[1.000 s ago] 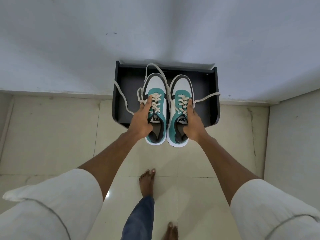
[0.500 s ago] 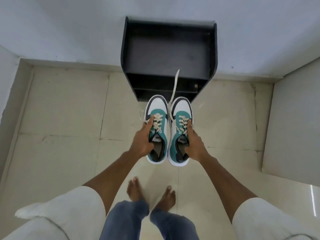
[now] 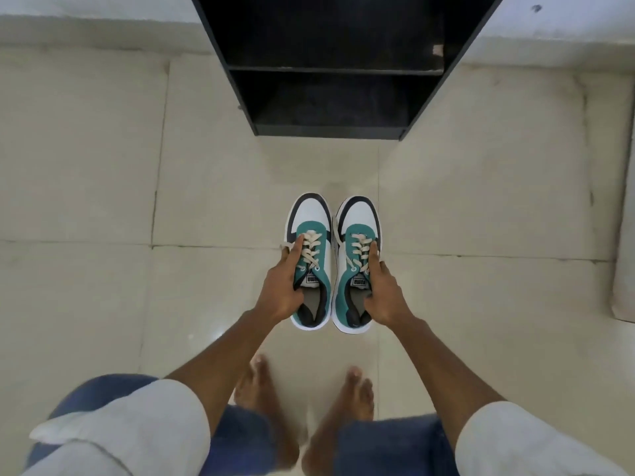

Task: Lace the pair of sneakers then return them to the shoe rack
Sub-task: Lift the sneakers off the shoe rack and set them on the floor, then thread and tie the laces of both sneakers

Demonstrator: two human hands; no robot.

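Two white, teal and black sneakers with cream laces are side by side over the tiled floor, toes pointing at the rack. My left hand [image 3: 281, 286] grips the left sneaker [image 3: 311, 221] by its collar and tongue. The right sneaker [image 3: 357, 218] is gripped the same way by my right hand [image 3: 385, 293]. The black shoe rack [image 3: 330, 67] stands ahead against the wall, its two visible shelves dark and bare, well beyond the toes. Whether the soles touch the floor I cannot tell.
My bare feet [image 3: 302, 400] stand on the cream tiles just behind the sneakers. A white wall base runs along the top on both sides of the rack. A pale panel edge [image 3: 623, 269] rises at the far right.
The sneakers came off the top of the rack and went down and back toward me, low over the floor. The loose lace ends no longer trail out. My view has dropped closer to the floor.
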